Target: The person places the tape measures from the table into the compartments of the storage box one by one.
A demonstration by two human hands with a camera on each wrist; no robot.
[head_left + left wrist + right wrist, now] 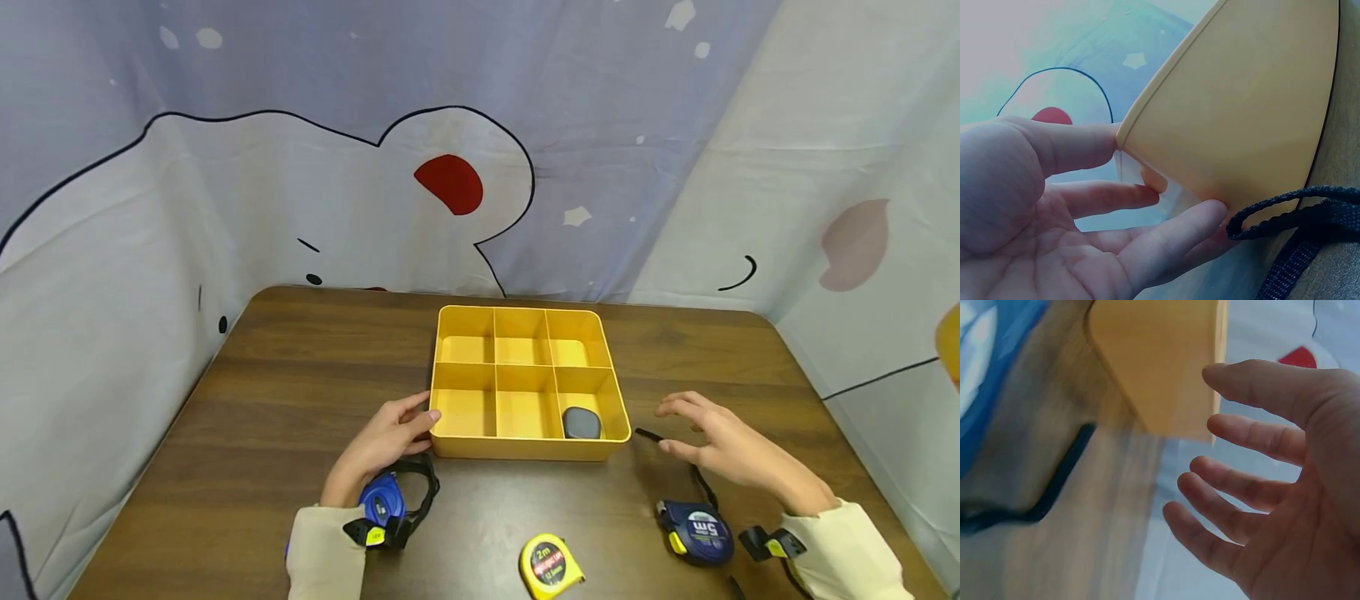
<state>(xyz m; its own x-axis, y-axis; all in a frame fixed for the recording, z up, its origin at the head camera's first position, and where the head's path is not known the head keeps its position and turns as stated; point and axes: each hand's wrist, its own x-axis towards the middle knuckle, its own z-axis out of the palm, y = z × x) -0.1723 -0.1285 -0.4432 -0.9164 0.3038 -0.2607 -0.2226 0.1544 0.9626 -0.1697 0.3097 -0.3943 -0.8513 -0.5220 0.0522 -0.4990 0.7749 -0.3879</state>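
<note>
The left hand touches the left side of a yellow box with a grey object in its near-right compartment, the right hand hovers right of the box, and a yellow tape measure lies before it.

Place: cloth-screened tabletop spot; home or studio, unclear.
Cloth: cartoon-printed, filling the upper frame and both sides.
Table: brown wood-grain, lower centre.

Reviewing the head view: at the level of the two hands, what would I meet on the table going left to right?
Left hand → yellow box → gray object in its near right compartment → right hand.
</note>
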